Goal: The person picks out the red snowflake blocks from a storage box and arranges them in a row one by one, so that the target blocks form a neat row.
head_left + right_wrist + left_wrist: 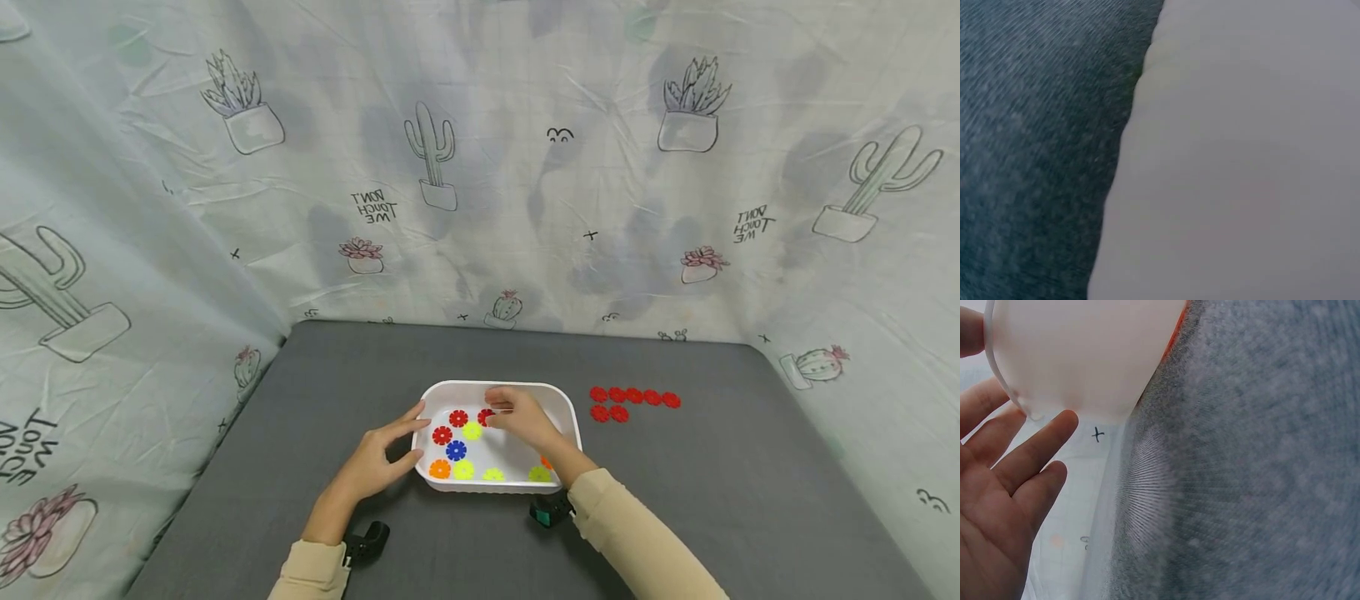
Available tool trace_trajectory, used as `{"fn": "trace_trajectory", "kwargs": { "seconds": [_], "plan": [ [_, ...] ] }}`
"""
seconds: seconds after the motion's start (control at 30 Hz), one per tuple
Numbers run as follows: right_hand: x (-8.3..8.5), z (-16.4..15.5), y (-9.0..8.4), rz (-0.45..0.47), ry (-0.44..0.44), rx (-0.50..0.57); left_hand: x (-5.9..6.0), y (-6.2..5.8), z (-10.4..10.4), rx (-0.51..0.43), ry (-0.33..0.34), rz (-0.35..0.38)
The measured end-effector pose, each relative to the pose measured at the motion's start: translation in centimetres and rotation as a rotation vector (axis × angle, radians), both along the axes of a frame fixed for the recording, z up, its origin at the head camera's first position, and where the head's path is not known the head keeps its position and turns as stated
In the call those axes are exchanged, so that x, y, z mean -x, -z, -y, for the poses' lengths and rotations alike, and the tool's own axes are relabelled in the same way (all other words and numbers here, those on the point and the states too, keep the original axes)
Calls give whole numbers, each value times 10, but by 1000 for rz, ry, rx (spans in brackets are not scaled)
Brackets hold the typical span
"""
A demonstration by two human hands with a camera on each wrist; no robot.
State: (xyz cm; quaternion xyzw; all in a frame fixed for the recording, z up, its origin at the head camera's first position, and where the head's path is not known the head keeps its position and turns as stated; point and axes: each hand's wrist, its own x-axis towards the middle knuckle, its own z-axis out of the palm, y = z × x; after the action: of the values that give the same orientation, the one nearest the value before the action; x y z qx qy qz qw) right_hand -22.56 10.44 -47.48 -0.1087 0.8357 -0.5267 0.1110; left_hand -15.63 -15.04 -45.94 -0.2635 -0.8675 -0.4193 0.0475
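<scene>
A white plastic tray stands on the grey table and holds several notched plastic discs in red, blue, yellow and orange. At its left end is my left hand, fingers and thumb spread, with fingertips touching the rim. The left wrist view shows this hand from the palm side, fingers fairly straight against the tray's wall. My right hand reaches inside the tray, thumb and fingers apart, right by a red disc that it partly covers. Only the tray's outer wall fills the right wrist view, without the hand.
On the table to the tray's right, several red discs lie in two rows. A black wrist device sits on the left wrist, another on the right. A cactus-print cloth hangs behind and along the sides.
</scene>
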Motion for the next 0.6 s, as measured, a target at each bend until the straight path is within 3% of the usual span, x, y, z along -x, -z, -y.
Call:
{"fn": "trace_trajectory", "kwargs": {
  "seconds": [0.5,0.6],
  "plan": [
    [2,11,14,-88,9,-254,0,1,0,7,-12,10],
    [1,12,15,-124,18,-304,3,9,2,9,-16,8]
  ]
}}
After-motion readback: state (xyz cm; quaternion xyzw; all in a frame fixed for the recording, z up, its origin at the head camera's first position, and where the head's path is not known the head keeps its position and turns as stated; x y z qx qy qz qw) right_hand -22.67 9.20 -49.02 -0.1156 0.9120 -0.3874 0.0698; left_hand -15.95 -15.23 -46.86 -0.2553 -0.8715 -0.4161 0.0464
